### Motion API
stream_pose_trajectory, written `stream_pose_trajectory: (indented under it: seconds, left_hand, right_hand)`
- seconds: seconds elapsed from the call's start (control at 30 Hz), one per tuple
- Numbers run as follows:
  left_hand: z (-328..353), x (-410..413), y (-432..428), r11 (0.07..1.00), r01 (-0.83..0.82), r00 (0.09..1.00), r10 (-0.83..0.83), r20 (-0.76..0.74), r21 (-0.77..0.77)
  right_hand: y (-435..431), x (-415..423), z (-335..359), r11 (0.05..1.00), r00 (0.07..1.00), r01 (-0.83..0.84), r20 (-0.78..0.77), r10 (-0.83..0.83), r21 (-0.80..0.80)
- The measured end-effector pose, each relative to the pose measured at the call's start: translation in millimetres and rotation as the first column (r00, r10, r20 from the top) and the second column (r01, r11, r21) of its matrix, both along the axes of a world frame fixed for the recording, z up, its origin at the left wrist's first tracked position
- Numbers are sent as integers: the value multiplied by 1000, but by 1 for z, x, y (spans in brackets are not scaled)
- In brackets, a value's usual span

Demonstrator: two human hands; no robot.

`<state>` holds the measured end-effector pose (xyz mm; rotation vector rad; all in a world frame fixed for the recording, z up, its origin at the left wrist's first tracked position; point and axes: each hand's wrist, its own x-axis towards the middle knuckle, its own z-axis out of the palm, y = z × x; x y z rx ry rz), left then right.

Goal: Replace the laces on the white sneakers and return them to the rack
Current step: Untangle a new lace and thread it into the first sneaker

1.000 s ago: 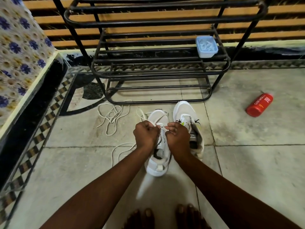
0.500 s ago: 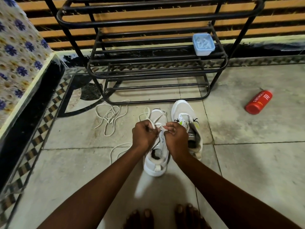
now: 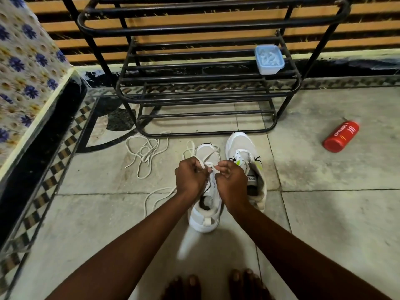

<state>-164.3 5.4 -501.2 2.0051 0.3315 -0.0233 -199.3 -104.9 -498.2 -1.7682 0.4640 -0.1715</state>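
We are threading the lace [image 3: 208,165] through the upper eyelets of the near sneaker [image 3: 204,215], which is sitting on the floor tiles [image 3: 97,213] at the centre of our view, toe pointing to twelve o'clock; our left hand [image 3: 190,177] is pinching one strand in curled fingers, and our right hand [image 3: 232,180] is pinching the other, both close above the tongue; we are judging this to be mid-lacing of the first shoe, with the return to the rack [image 3: 194,29] not yet begun; the next move is probably calling for evening both strands and feeding a tip through the next hole, so a fine pinch is mattering; the second sneaker [image 3: 243,154] is lying just beside at two o'clock, seemingly unlaced; a loose lace [image 3: 147,152] is sprawling at ten o'clock, near the rack's foot, where it is risking a snag; the rack is standing at twelve, a blue tub [image 3: 269,59] taking one shelf's right end; a red bottle [image 3: 341,136] is lying at two o'clock, well apart.
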Motion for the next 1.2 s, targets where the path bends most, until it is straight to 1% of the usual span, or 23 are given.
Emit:
stream_pose_trajectory:
  seconds: [0.07, 0.17, 0.2, 0.23, 0.3, 0.33, 0.4, 0.47, 0.57, 0.63, 0.77, 0.9, 1.03, 1.1, 1.17, 1.2]
  left_hand:
    - [6, 3, -3, 999, -32, 998, 32, -49, -9]
    - [14, 11, -6, 984, -170, 969, 159, -188, -43]
    - [16, 13, -6, 983, -181, 963, 173, -205, -24]
    - [15, 15, -6, 989, -150, 968, 148, -201, 4]
    - [11, 15, -3, 998, -37, 986, 46, -162, 60]
    - [11, 13, -3, 997, 19, 989, -7, -147, 77]
    - [9, 11, -1, 994, 78, 989, -67, -130, 82]
    - [8, 12, -2, 994, 81, 990, -71, -124, 73]
    - [12, 14, -6, 999, -22, 986, 18, -167, -23]
    - [12, 15, -6, 999, -19, 986, 14, -165, -31]
    - [9, 18, 0, 989, 137, 985, -130, -116, 54]
    - [5, 18, 2, 938, 270, 963, -264, -58, 218]
    - [6, 14, -1, 916, 323, 942, -335, 12, 239]
    - [9, 11, -2, 896, 337, 934, -356, 15, 290]
    - [11, 10, -2, 901, 319, 941, -338, 15, 295]
    - [13, 11, -2, 916, 298, 949, -314, 19, 269]
  right_hand:
    - [0, 0, 1, 1000, 1000, -19, 2, 19, -17]
    - [1, 1, 4, 998, 999, -47, -14, 46, -47]
    - [1, 2, 5, 997, 998, -56, -17, 55, -52]
    - [1, 2, 6, 996, 998, -61, -20, 60, -58]
    - [-1, 3, 9, 997, 997, -65, -35, 63, -51]
    - [-2, 4, 10, 997, 997, -60, -40, 59, -37]
    - [-2, 5, 10, 998, 998, -51, -41, 50, -25]
    - [-2, 4, 9, 998, 998, -58, -42, 56, -35]
    - [-2, 3, 11, 997, 997, -66, -49, 64, -43]
    - [-1, 2, 11, 997, 997, -68, -49, 66, -39]
    - [-1, 3, 8, 996, 995, -77, -62, 74, -53]
    - [-2, 5, 3, 998, 998, -50, -44, 48, -48]
    - [-2, 7, -4, 997, 998, -40, -40, 37, -70]
    - [-2, 7, -5, 997, 999, -25, -27, 23, -73]
    - [-2, 7, -6, 998, 1000, -15, -26, 14, -68]
    - [-2, 6, -6, 998, 1000, -16, -21, 15, -68]
